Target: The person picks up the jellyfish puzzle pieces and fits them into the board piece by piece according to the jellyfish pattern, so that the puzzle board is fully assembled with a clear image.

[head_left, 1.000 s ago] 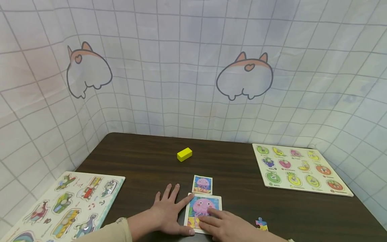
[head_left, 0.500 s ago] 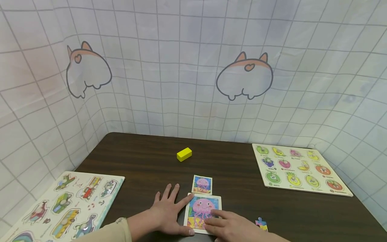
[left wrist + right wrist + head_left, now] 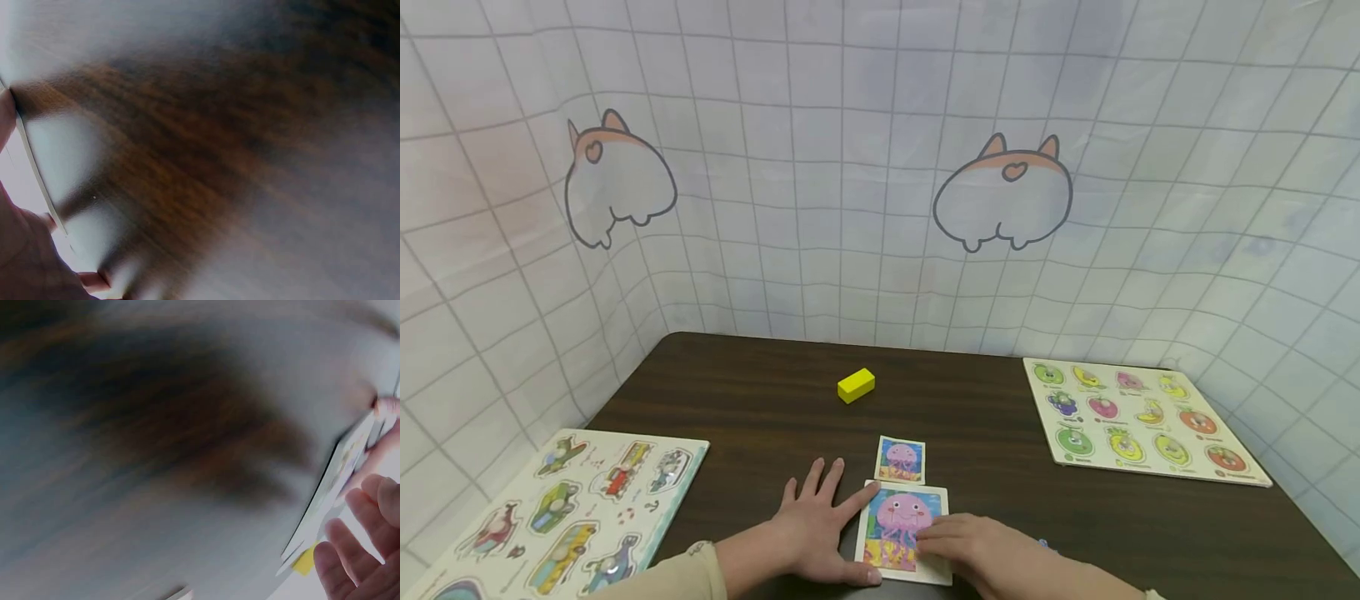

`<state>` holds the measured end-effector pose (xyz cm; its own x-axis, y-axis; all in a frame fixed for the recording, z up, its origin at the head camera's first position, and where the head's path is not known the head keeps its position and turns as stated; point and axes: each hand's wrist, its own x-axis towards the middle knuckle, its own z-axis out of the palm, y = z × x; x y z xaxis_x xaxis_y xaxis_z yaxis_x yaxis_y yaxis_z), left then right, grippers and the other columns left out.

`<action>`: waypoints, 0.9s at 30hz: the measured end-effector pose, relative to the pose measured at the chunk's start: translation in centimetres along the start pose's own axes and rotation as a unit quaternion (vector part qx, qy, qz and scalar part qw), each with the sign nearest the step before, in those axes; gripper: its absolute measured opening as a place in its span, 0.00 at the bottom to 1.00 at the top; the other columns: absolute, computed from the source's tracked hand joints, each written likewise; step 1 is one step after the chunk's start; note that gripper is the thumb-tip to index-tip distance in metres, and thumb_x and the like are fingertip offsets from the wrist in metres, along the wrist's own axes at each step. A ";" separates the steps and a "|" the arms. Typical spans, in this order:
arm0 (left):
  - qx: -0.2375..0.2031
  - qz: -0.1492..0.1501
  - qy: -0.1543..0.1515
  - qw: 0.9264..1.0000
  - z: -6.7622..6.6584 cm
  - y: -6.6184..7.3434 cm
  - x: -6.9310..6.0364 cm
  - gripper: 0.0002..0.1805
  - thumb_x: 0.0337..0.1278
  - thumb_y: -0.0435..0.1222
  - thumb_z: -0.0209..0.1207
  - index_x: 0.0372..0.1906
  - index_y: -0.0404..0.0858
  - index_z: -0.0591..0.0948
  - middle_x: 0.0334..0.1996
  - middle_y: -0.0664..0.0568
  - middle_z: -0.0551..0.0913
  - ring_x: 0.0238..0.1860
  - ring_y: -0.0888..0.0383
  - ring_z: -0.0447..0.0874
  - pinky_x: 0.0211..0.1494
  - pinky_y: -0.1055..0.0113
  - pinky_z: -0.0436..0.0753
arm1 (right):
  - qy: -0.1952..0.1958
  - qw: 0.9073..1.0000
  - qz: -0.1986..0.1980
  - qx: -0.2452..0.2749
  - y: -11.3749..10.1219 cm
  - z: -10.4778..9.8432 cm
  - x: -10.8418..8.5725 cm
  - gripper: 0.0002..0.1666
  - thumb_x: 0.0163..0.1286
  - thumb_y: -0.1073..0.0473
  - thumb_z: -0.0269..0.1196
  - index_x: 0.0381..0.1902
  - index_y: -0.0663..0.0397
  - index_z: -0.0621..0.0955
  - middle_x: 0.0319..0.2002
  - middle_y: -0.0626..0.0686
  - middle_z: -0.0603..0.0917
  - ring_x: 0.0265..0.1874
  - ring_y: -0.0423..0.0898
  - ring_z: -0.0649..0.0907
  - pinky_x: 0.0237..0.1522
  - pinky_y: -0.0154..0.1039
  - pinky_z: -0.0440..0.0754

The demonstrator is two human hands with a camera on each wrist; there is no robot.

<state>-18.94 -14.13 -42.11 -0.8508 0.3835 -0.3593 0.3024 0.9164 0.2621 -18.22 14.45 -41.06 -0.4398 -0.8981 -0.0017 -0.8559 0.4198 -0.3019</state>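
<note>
A jellyfish jigsaw puzzle (image 3: 895,533) in a white-edged tray lies before me in the head view. Its bottom right corner shows bare white backing. My left hand (image 3: 816,529) lies flat with spread fingers, index fingertip and thumb touching the tray's left side. My right hand (image 3: 981,550) is over the right side, its slightly bent fingertips at the picture; in the right wrist view I see nothing held between its fingers (image 3: 353,550). A smaller jellyfish picture card (image 3: 901,460) sits just beyond the tray. Part of a loose blue puzzle piece (image 3: 1047,544) peeks out behind my right wrist.
A yellow block (image 3: 856,386) stands farther back on the dark wooden table (image 3: 760,392). At the left is a vehicle peg board (image 3: 647,508); a fruit peg board (image 3: 1150,421) lies at the right. A white gridded curtain (image 3: 865,192) hangs behind.
My right hand has shifted right across the puzzle, uncovering more of its lower part and the bare corner. It now hides more of the loose piece. My left hand stays put.
</note>
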 end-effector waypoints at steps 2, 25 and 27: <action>0.001 -0.004 0.001 1.000 -0.1 0.2 -0.1 0.54 0.47 0.75 0.61 0.80 0.69 0.54 0.83 0.40 0.50 0.82 0.33 0.44 0.73 0.26 0.55 | 0.030 0.998 0.022 0.042 0.5 -0.4 -0.8 0.21 0.75 0.66 0.60 0.64 0.51 0.81 0.60 0.50 0.85 0.61 0.46 0.82 0.59 0.41 0.82; 0.006 -0.015 -0.008 1.000 -0.3 0.4 -0.2 0.54 0.47 0.74 0.61 0.80 0.68 0.55 0.83 0.42 0.50 0.82 0.34 0.44 0.74 0.27 0.54 | 0.094 0.952 0.238 0.169 6.2 -1.1 -10.8 0.17 0.75 0.58 0.63 0.57 0.57 0.83 0.52 0.55 0.89 0.51 0.28 0.83 0.47 0.32 0.84; 0.007 -0.014 -0.007 1.000 -0.3 0.4 -0.2 0.54 0.47 0.74 0.61 0.80 0.68 0.55 0.83 0.42 0.50 0.82 0.34 0.44 0.74 0.27 0.54 | 0.092 0.946 0.250 0.183 6.4 -1.0 -11.2 0.17 0.74 0.57 0.63 0.57 0.58 0.83 0.52 0.55 0.88 0.49 0.27 0.82 0.46 0.30 0.83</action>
<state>-18.80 -13.91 -41.68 -0.8535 0.3582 -0.3784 0.2836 0.9286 0.2393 -19.05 27.32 -42.05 -0.8333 -0.5476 -0.0753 -0.3920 0.6816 -0.6179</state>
